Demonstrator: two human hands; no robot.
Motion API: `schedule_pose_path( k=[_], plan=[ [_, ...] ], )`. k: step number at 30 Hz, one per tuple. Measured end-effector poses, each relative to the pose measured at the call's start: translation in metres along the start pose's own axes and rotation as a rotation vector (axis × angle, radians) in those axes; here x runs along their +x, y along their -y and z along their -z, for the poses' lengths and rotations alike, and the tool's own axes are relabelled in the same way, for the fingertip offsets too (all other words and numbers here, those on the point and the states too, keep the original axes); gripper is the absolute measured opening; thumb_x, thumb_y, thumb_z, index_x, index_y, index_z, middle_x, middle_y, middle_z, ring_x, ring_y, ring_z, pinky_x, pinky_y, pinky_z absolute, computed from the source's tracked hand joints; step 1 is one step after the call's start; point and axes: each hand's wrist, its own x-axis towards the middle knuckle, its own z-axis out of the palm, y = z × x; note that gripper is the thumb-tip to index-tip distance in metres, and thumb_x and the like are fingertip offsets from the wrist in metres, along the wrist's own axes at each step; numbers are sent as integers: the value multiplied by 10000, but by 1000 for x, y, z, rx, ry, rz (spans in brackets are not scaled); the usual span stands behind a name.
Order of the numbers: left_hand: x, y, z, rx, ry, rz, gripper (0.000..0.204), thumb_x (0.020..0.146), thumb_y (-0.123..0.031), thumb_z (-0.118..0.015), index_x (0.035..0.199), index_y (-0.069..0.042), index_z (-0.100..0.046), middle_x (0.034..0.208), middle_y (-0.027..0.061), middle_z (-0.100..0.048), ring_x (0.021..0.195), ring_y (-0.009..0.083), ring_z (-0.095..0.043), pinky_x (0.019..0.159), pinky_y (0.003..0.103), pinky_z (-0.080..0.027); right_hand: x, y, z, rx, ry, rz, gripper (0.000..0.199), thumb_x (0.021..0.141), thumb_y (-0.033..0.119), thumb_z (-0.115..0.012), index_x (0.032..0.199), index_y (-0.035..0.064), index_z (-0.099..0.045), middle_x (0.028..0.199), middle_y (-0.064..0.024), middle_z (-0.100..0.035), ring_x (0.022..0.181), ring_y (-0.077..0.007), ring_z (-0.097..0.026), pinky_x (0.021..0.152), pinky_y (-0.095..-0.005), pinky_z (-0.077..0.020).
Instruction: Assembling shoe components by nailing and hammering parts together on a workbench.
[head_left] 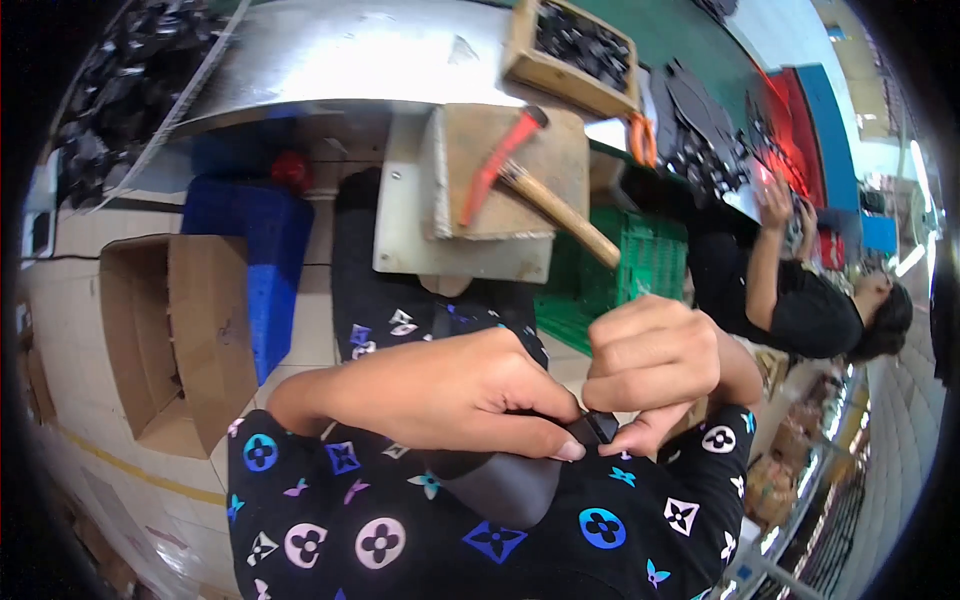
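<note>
Black piece (pixel 500 480) pinched by left hand (pixel 450 395) and right hand (pixel 655 365).

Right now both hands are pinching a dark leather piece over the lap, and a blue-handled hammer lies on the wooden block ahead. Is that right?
Not quite. In the head view the hammer on the wooden block has a wooden handle and a red head, not blue. The left hand and right hand do pinch the dark leather piece over the lap.
</note>
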Motion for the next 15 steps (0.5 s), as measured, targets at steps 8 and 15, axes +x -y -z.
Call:
schedule_pose_path(
  k=[8,15],
  plan=[
    [-31,-9,57,1048,-1274,-152,221,899,-203,-689,1012,-13,-687,958,149,-689,861,272,-639,780,361,-495,-69,-21,11,-651,-438,-579,590,844,399,-732,1255,-4,-606,959,-105,-662,763,-210,-628,678,-309,-507],
    [-121,-112,260,1356,-2088,-199,409,910,-370,-677,901,37,-637,813,173,-660,732,290,-624,703,416,-489,-129,-43,-16,-481,-900,-828,246,953,116,-590,1142,-21,-670,827,-86,-670,674,-117,-609,631,-255,-486]
  ],
)
